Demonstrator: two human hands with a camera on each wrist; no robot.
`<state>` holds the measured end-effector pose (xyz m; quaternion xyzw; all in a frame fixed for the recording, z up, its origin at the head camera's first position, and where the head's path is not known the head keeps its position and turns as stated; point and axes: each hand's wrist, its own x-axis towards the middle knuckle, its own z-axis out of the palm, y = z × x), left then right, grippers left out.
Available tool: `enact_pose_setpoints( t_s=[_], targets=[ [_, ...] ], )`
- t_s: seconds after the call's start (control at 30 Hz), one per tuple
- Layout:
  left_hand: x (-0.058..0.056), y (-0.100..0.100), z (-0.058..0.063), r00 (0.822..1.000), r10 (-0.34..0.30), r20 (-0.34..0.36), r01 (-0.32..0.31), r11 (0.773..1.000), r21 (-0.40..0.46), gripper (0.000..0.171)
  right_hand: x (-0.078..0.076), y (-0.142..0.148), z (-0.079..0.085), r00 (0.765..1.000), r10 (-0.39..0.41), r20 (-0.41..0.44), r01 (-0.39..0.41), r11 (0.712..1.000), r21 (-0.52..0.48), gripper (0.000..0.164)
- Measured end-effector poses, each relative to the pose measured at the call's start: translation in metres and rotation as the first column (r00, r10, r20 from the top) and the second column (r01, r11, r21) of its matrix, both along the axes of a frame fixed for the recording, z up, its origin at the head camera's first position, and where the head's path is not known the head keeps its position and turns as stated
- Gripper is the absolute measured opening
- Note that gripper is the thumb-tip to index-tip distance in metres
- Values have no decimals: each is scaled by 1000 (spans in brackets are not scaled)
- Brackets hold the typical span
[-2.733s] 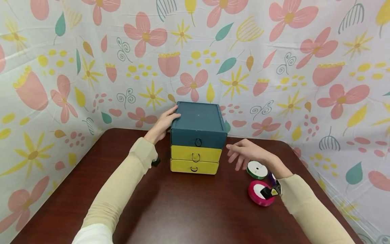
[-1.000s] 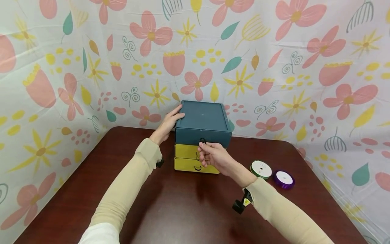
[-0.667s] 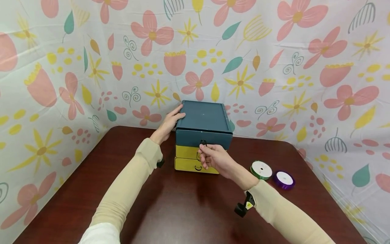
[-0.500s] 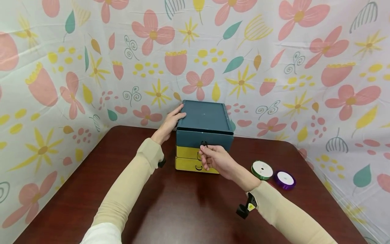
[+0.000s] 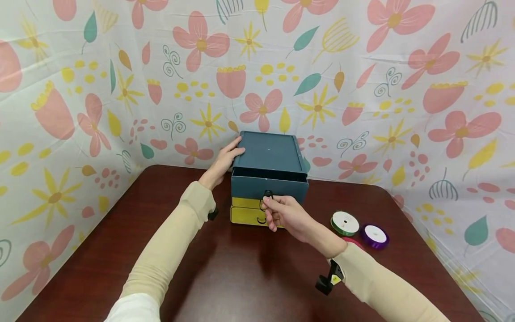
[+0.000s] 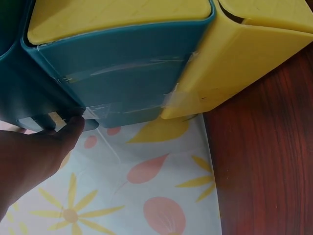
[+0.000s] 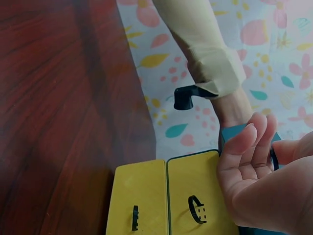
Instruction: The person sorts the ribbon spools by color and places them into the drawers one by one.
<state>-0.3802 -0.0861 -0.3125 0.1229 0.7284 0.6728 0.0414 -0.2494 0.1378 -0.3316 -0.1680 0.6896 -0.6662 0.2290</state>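
Note:
A small chest of drawers (image 5: pixel 269 152) with a dark blue top stands at the back of the table. Its blue top drawer (image 5: pixel 249 186) is partly pulled out, showing a dark gap behind the front. Thumb and forefinger of my right hand (image 5: pixel 289 213) pinch that drawer's black ring handle (image 5: pixel 268 193); in the right wrist view the handle (image 7: pixel 274 159) shows beside the thumb. My left hand (image 5: pixel 222 164) rests on the chest's upper left edge, fingers extended; the left wrist view has its thumb against the blue side. Below are two closed yellow drawers (image 5: pixel 244 215), partly covered by my right hand.
Right of the chest lie a green-edged ribbon spool (image 5: pixel 344 222) and a purple ribbon spool (image 5: pixel 375 236). A pink-red spool (image 5: pixel 353 242) is mostly hidden behind my right wrist. Floral cloth (image 5: pixel 193 103) hangs behind and beside the brown table (image 5: pixel 225 277).
My right hand came leftward from beside the chest, took the top drawer's handle and drew the drawer out toward me. My left hand stays on the chest's edge.

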Motion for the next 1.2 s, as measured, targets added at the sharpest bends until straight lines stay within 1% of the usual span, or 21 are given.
enact_pose_setpoints(
  t_s=[0.13,0.33,0.63,0.83,0.93,1.07,1.17,1.2],
  targets=[
    [0,0,-1,1000,2,-4,-2,1000,-14,57,5,1,0,1000,9,1,-9,1000,3,30],
    [0,0,-2,1000,3,3,-3,1000,-16,58,13,4,0,1000,21,-2,-21,1000,20,30],
    [0,0,0,1000,-3,-10,3,1000,-24,58,22,5,-1,999,43,-5,-43,999,11,30],
    [0,0,1,1000,-20,-4,20,999,-27,58,29,3,-2,998,60,-17,-60,998,5,29],
    [9,0,10,1000,-31,1,31,999,-34,58,32,3,-2,998,63,-21,-62,998,9,29],
    [9,0,9,1000,-24,-6,23,998,-50,58,37,3,-2,998,64,-22,-64,998,17,29],
    [-1,0,0,1000,-10,-21,9,999,-54,58,40,3,-2,998,60,-22,-60,998,23,29],
    [-1,0,0,1000,-8,-25,7,999,-50,58,40,3,-2,998,60,-23,-59,998,26,29]
  ],
)
